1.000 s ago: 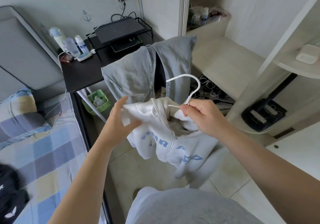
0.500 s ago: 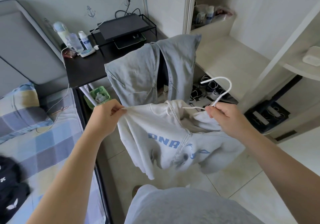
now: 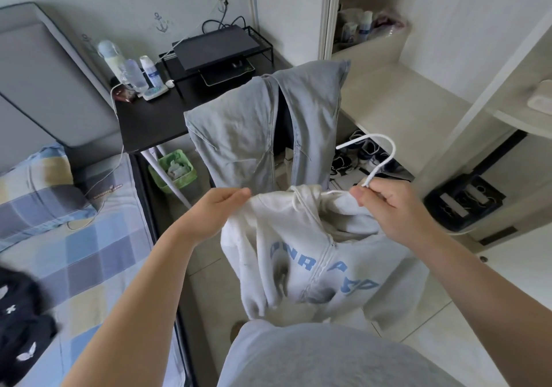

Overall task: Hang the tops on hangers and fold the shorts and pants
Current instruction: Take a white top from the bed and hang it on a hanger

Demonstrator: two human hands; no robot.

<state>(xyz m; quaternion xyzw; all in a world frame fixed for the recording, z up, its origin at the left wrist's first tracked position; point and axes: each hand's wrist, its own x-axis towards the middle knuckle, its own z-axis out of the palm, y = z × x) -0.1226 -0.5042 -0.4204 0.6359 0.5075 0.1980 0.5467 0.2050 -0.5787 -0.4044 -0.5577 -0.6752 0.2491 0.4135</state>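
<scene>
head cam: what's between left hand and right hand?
In the head view, the white hoodie fills the gap. Its neckline is stretched from the left hand, which pinches one shoulder, to the right hand, which grips the white hanger.

- I'm seeing one white zip-up hoodie with blue lettering point(image 3: 313, 255)
- one thin white hanger point(image 3: 380, 168)
- one pale grey garment point(image 3: 254, 129) draping
- three plastic bottles point(image 3: 133, 72) sitting on one black desk point(image 3: 149, 123)
- one green basket point(image 3: 176, 171)

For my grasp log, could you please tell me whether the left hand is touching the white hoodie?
Touching. The head view shows the left hand pinching the white hoodie at its shoulder; the right hand grips the hanger.
</scene>
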